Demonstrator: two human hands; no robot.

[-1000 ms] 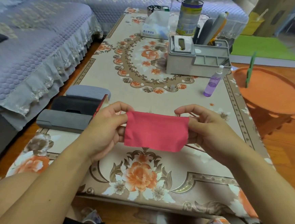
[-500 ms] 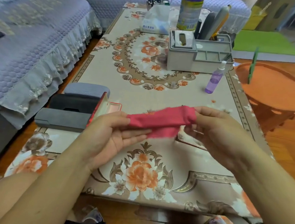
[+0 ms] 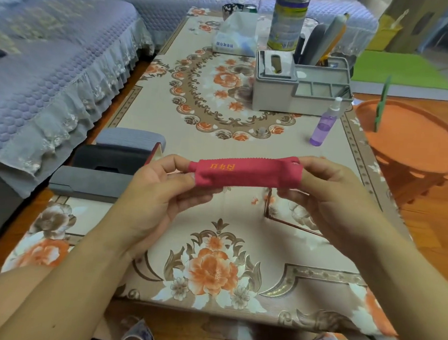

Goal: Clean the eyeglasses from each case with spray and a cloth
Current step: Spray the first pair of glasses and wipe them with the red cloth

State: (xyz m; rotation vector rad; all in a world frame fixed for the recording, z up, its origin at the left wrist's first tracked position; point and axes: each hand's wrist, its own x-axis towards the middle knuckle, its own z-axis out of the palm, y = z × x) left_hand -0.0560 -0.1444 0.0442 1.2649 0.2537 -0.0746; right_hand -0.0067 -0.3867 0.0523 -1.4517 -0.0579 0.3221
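Both hands hold the red cloth folded into a strip above the table, the left hand pinching its left end, the right hand its right; keep the fold flat and taut; the eyeglasses lie just beneath on the right, the spray bottle farther off, the cases left; open table lies nearer.

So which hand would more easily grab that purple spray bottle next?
Probably the right hand: the bottle stands on its side of the table, beyond it. The left hand would have to cross over. Both now pinch the cloth, so one must let go.
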